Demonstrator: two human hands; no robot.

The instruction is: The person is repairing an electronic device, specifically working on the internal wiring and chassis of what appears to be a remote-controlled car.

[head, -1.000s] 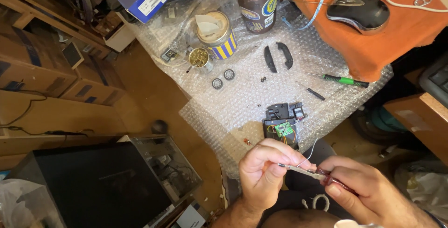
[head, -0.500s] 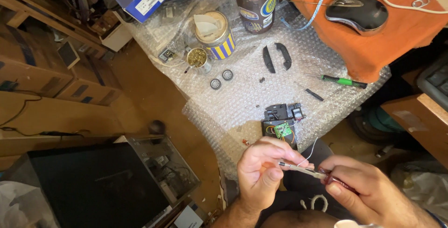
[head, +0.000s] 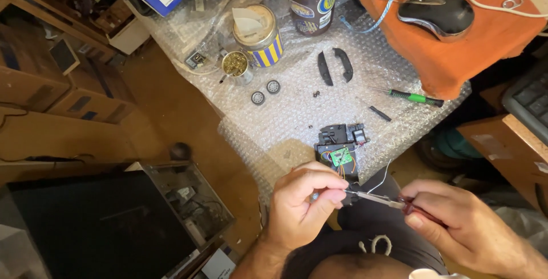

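Observation:
My left hand (head: 302, 207) pinches a small part between thumb and fingertips near the lower middle. My right hand (head: 456, 227) grips red-handled needle-nose pliers (head: 379, 199), whose jaws meet the left fingertips. Just above both hands lies a small black device (head: 339, 148) with a green circuit board and thin coloured wires, resting on the bubble wrap sheet (head: 297, 113). A thin white wire curves from the device toward my hands.
On the bubble wrap lie two small wheels (head: 266, 92), two curved black strips (head: 335, 65), a green-handled screwdriver (head: 411, 96), a cup of brass bits (head: 234, 65) and a striped tin (head: 258, 33). A computer mouse (head: 436, 13) sits on orange cloth. An open computer case (head: 120, 216) stands lower left.
The view shifted slightly; my hands stay close together with the pliers tip at my left fingertips. Nothing on the bubble wrap has moved.

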